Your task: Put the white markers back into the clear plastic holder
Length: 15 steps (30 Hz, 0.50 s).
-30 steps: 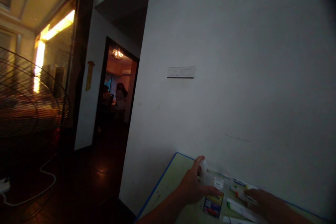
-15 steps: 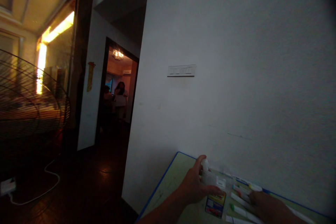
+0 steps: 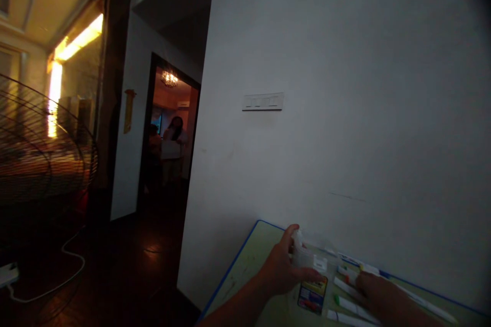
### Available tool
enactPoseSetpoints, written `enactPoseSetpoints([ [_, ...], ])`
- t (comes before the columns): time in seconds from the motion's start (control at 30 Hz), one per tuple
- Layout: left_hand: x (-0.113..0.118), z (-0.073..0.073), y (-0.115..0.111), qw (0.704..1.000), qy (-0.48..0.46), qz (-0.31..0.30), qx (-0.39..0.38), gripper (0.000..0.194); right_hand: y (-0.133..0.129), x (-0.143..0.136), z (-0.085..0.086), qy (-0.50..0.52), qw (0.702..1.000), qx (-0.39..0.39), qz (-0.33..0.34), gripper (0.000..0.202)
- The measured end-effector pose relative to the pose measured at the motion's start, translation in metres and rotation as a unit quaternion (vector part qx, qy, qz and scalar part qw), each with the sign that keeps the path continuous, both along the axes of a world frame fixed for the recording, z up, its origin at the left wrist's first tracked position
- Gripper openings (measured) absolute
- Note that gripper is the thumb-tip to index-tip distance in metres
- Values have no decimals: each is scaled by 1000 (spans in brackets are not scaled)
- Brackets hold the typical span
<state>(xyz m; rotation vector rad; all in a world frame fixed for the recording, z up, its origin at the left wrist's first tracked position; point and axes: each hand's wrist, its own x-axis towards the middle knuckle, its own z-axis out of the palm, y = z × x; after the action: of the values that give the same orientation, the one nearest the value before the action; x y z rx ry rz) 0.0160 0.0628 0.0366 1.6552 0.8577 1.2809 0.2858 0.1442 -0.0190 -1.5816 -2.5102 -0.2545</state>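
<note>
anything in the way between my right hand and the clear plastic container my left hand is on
Yes, low things: the near ends of several white pens, one green-tipped, lie on the tabletop between the right hand and the clear plastic container. Nothing taller shows there.

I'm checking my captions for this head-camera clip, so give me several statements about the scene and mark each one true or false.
1. The left hand holds a clear container. True.
2. The right hand is raised to a wall switch. False: the right hand is low, among white pens.
3. The table has a blue edge. True.
4. The white pens stand upright in a cup. False: they lie spread out, to the right of the container.
5. A switch panel is on the wall, higher than the table. True.
</note>
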Motion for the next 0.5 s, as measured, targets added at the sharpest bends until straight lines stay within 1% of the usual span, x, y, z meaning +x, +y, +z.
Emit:
enactPoseSetpoints([
  [0.13, 0, -1, 1, 1000, 3, -2, 5, 101, -1, -2, -1, 3, 1000, -12, -5, 21],
  [0.2, 0, -2, 2, 1000, 4, -3, 6, 101, -2, -3, 2, 4, 1000, -20, -10, 21],
  [0.27, 0, -2, 3, 1000, 3, -6, 6, 100, -4, -4, 12, -10, 1000, -16, -20, 21],
  [0.4, 0, -2, 2, 1000, -5, -15, 7, 100, -11, -7, 38, -39, 998, 2, -58, 24],
  [0.47, 0, -1, 1, 1000, -8, -12, 0, 100, -13, -6, 43, -36, 998, 1, -61, 23],
  [0.5, 0, -1, 1, 1000, -7, -8, -4, 100, -13, -5, 42, -31, 998, -6, -56, 23],
])
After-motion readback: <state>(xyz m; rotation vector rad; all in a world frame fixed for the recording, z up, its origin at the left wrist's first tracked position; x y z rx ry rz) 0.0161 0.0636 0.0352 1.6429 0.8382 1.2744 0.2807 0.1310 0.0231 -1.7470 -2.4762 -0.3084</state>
